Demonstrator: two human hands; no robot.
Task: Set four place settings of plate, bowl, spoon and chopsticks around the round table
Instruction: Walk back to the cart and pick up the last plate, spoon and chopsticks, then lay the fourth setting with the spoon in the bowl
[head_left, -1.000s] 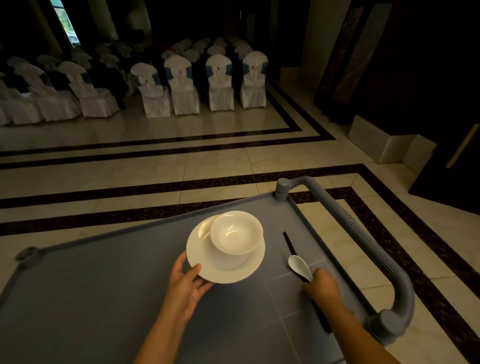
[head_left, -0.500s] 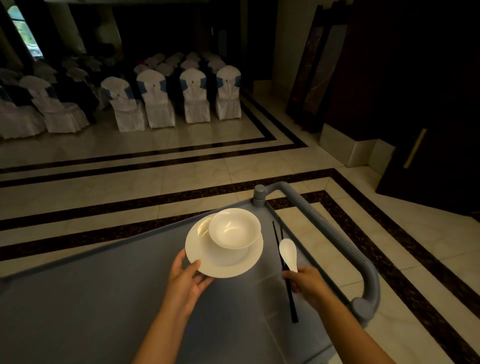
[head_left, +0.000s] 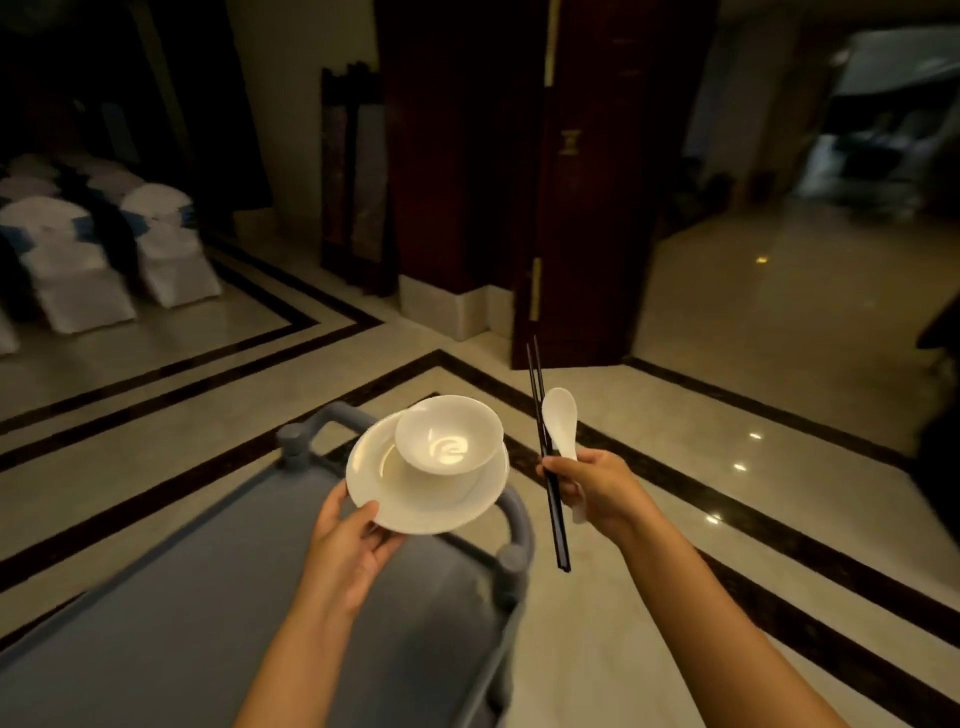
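My left hand (head_left: 347, 545) grips the near-left rim of a white plate (head_left: 384, 499), held in the air above the cart's right end. A white bowl (head_left: 449, 434) sits upright on the plate, toward its far side. My right hand (head_left: 597, 488) is closed around a white spoon (head_left: 561, 421) and a pair of black chopsticks (head_left: 540, 415), both pointing up and away over the floor to the right of the cart. The round table is not in view.
A grey service cart (head_left: 208, 597) with a tubular handle (head_left: 514, 525) fills the lower left. White-covered chairs (head_left: 104, 260) stand at far left. A dark wooden pillar and door (head_left: 519, 182) rise ahead. Glossy marble floor (head_left: 779, 338) with dark inlay bands spreads to the right.
The spoon and chopsticks have been lifted off the cart in my right hand. The plate with the bowl has risen, and my view has swung right, away from the chairs toward the doorway.
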